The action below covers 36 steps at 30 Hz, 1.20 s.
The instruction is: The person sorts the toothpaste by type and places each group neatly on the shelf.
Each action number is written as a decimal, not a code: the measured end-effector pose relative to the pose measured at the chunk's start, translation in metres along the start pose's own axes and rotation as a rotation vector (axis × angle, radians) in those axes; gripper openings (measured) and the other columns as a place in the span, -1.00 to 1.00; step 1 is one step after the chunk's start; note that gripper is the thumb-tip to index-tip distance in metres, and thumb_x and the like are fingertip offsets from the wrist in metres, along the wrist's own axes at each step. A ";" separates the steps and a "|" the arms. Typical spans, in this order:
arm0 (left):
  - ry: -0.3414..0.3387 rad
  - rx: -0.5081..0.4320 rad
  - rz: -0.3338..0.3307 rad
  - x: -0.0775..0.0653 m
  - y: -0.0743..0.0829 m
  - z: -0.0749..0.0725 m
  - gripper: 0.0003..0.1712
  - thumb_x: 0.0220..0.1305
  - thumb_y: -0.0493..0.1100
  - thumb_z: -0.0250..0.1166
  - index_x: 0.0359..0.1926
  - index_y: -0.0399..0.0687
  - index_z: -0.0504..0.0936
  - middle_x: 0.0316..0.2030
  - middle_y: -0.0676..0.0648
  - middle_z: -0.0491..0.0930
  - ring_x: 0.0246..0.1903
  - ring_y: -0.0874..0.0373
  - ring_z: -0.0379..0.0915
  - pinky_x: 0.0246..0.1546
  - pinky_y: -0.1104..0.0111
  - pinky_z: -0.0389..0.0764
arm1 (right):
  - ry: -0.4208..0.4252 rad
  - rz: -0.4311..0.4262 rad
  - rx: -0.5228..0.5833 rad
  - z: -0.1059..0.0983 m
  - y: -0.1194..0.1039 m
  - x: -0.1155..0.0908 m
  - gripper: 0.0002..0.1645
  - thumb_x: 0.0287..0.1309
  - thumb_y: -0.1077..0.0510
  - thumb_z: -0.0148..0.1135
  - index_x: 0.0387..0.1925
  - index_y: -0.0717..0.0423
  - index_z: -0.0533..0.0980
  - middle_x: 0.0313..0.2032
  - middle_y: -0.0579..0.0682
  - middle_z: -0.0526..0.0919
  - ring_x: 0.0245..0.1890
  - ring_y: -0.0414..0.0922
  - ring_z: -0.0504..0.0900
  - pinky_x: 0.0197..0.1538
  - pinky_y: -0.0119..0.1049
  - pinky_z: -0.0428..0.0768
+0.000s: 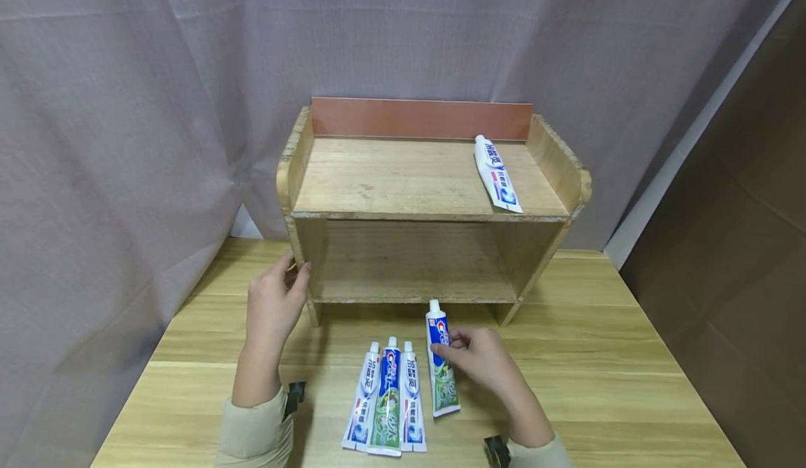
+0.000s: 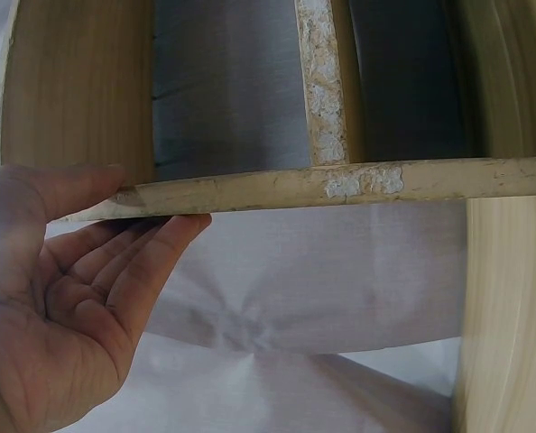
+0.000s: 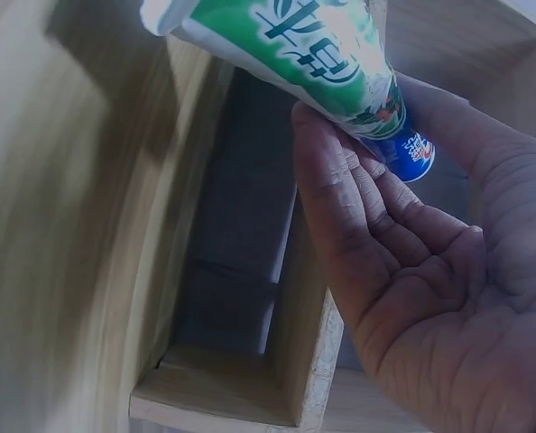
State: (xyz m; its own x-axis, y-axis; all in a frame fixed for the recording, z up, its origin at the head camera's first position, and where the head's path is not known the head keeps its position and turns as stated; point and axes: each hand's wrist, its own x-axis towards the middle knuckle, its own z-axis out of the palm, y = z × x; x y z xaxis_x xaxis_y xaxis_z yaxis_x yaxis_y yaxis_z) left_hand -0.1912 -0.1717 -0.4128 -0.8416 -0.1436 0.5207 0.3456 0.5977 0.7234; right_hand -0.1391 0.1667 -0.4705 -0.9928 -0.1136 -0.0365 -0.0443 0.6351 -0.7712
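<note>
In the head view, a shelf [image 1: 378, 178] of two tiers stood on a wooden table [image 1: 617, 363], before a grey curtain [image 1: 403, 34]. At eight o'clock from the middle of the view, the left hand [image 1: 273, 303] gripped the shelf's nine o'clock panel [image 1: 302, 244] at the height of the lower tier. At five o'clock, the right hand [image 1: 481, 359] pinched a blue-and-green tube [image 1: 443, 373] between thumb and fingers, its white cap towards twelve; whether it touched the table could not be told. At six o'clock, three tubes lay on the table, their caps also towards twelve: a second blue-and-green tube [image 1: 386, 412] between two white tubes [image 1: 412, 401], all close together. Another white tube [image 1: 497, 174] lay on the top tier at two o'clock, its cap towards eleven.

In the left wrist view, the left hand reached in from eight o'clock, its thumb on one face of the panel and its fingers on the other. The panel's edge ran from nine to three o'clock, and a board [image 2: 322, 86] with a flaked edge met it from twelve.

In the right wrist view, the right hand was at four o'clock, holding the pinched tube at twelve. The tube's blue part was by the fingers, and its flat white end pointed to ten. The shelf showed beyond, its corner at seven o'clock.
</note>
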 end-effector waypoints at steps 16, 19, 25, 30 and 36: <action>0.004 -0.006 -0.002 0.000 -0.001 0.000 -0.61 0.39 -0.21 0.30 0.15 -0.32 0.61 -0.03 -0.37 0.67 -0.17 -0.21 0.72 -0.21 0.19 0.80 | 0.054 -0.027 -0.046 -0.009 -0.008 0.007 -0.70 0.04 -0.06 0.54 -0.43 0.04 0.63 -0.59 -0.14 0.56 -0.59 -0.20 0.48 -0.53 -0.41 0.55; 0.004 -0.006 0.000 0.000 -0.001 0.000 -0.61 0.39 -0.20 0.30 0.15 -0.32 0.61 -0.03 -0.37 0.67 -0.17 -0.20 0.72 -0.21 0.19 0.80 | 0.063 -0.028 -0.055 -0.011 -0.010 0.009 -0.71 0.04 -0.04 0.54 -0.42 0.05 0.64 -0.58 -0.14 0.58 -0.57 -0.19 0.51 -0.51 -0.40 0.58; 0.001 -0.002 -0.001 0.001 -0.001 0.000 -0.62 0.40 -0.20 0.29 0.15 -0.32 0.61 -0.04 -0.37 0.67 -0.18 -0.19 0.72 -0.22 0.20 0.80 | 0.070 -0.012 -0.060 -0.015 -0.014 0.011 -0.72 0.04 -0.03 0.55 -0.40 0.06 0.65 -0.56 -0.13 0.60 -0.54 -0.18 0.53 -0.46 -0.38 0.61; -0.002 0.002 0.002 0.001 -0.001 0.000 -0.62 0.40 -0.20 0.29 0.15 -0.32 0.61 -0.04 -0.37 0.67 -0.18 -0.19 0.72 -0.22 0.20 0.80 | 0.072 -0.012 -0.061 -0.017 -0.015 0.013 -0.71 0.04 -0.03 0.55 -0.40 0.07 0.65 -0.55 -0.13 0.61 -0.53 -0.17 0.54 -0.44 -0.38 0.62; -0.004 0.001 -0.003 0.000 0.000 0.000 -0.62 0.40 -0.19 0.29 0.15 -0.31 0.62 -0.03 -0.36 0.67 -0.18 -0.18 0.72 -0.21 0.20 0.80 | 0.083 -0.024 -0.066 -0.017 -0.014 0.015 -0.70 0.05 -0.04 0.55 -0.41 0.07 0.65 -0.56 -0.14 0.61 -0.54 -0.18 0.53 -0.44 -0.37 0.61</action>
State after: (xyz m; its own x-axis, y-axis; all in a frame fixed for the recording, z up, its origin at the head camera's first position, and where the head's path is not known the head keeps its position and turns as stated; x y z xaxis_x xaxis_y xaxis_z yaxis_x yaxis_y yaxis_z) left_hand -0.1915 -0.1718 -0.4128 -0.8445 -0.1423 0.5163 0.3423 0.5981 0.7247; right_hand -0.1551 0.1697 -0.4495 -0.9971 -0.0676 0.0358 -0.0724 0.6822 -0.7276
